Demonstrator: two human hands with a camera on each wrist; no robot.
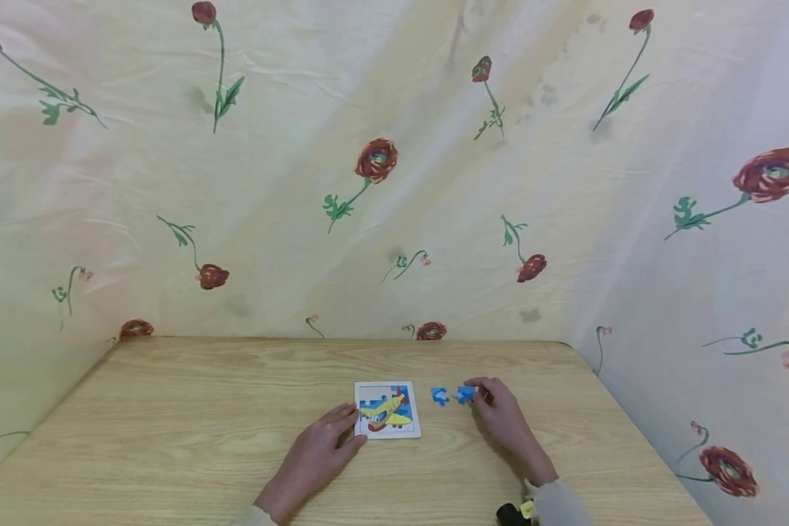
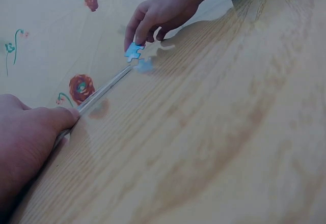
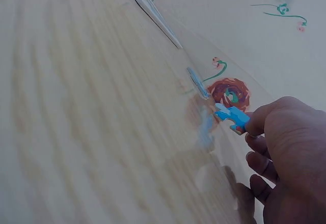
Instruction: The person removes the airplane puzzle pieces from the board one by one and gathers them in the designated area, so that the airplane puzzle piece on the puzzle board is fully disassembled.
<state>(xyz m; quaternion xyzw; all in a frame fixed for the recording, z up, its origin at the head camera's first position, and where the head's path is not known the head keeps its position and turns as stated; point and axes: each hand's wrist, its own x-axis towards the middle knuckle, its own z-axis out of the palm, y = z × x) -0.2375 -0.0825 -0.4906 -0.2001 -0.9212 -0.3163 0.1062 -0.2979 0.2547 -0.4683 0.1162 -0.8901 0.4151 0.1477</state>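
Note:
A square puzzle tray (image 1: 387, 436) with a white rim and a yellow airplane picture lies flat on the table. My left hand (image 1: 320, 447) rests at its left side, fingertips on the left rim and thumb by the near left corner. My right hand (image 1: 502, 416) pinches a blue puzzle piece (image 3: 232, 116) between thumb and forefinger, slightly above the tabletop in the right wrist view. Another blue puzzle piece (image 1: 440, 395) lies between the tray and the held one. The left wrist view shows the left thumb (image 2: 61, 117) at the tray's edge.
The wood-grain table (image 1: 204, 416) meets a cream cloth backdrop (image 1: 289, 190) printed with red flowers at its back and sides. A black object with a yellow label (image 1: 514, 513) is beside the right sleeve at the near edge.

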